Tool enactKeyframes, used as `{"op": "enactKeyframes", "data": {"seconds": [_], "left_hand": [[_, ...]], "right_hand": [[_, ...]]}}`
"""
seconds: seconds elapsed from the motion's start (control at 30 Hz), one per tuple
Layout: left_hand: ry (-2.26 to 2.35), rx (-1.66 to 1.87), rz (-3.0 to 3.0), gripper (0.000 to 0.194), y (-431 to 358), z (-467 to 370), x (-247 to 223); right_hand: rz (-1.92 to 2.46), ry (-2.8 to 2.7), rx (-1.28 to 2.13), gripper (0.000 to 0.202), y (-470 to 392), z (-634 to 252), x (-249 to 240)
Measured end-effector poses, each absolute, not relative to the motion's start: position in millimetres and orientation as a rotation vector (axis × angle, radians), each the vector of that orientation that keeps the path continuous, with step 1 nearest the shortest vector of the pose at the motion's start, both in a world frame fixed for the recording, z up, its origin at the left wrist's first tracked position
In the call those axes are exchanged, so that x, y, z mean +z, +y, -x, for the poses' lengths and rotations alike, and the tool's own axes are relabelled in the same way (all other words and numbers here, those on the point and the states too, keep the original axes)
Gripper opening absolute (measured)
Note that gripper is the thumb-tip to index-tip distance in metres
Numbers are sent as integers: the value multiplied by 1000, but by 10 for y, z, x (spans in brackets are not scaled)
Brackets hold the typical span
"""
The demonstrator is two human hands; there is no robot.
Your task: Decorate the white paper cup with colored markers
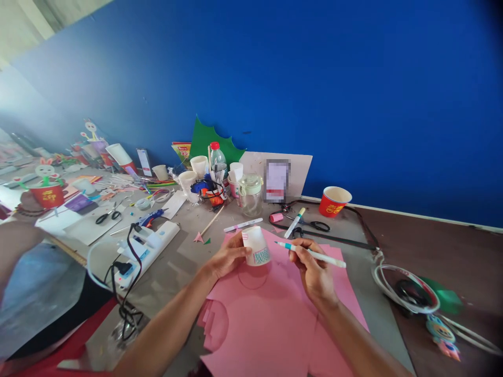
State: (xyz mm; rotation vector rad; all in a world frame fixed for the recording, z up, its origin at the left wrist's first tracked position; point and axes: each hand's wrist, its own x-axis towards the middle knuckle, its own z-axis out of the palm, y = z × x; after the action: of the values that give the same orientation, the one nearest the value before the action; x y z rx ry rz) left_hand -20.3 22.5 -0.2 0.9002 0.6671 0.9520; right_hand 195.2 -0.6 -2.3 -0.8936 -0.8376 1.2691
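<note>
My left hand [230,255] grips a white paper cup [255,242], tilted a little, above the pink paper. A teal and pink pattern is drawn on the cup's lower side, and pink marks show near its top edge. In my right hand [312,269] is a marker pen [314,254] with a white barrel and a teal band, its tip pointing left at the cup but apart from it. Beneath both hands lie pink paper sheets [271,319], with a circle outline below the cup. A white pen [242,225] and a yellow-capped marker [294,222] lie just beyond.
A lidded glass jar [251,196], a bottle [217,159] and a phone [276,180] stand behind. At the right are a red paper cup [335,203] and a coiled cable [406,283]. Leftward lie a power strip [151,251], scissors [108,215] and another person's arm [19,262].
</note>
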Motion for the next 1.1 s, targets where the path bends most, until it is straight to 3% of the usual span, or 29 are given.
{"op": "enactKeyframes", "data": {"seconds": [0.27,0.57,0.77,1.1], "left_hand": [[665,994,-796,46,223,244,13],[668,989,-799,46,223,224,-3],[664,973,-836,37,214,195,30],[679,969,-850,43,214,191,23]], "right_hand": [[933,-869,1287,29,-24,-1922,-6],[871,-996,1307,24,-63,-1885,-38],[878,-1180,1274,23,-126,-1857,-2],[940,-1186,1252,26,-135,-1831,18]]}}
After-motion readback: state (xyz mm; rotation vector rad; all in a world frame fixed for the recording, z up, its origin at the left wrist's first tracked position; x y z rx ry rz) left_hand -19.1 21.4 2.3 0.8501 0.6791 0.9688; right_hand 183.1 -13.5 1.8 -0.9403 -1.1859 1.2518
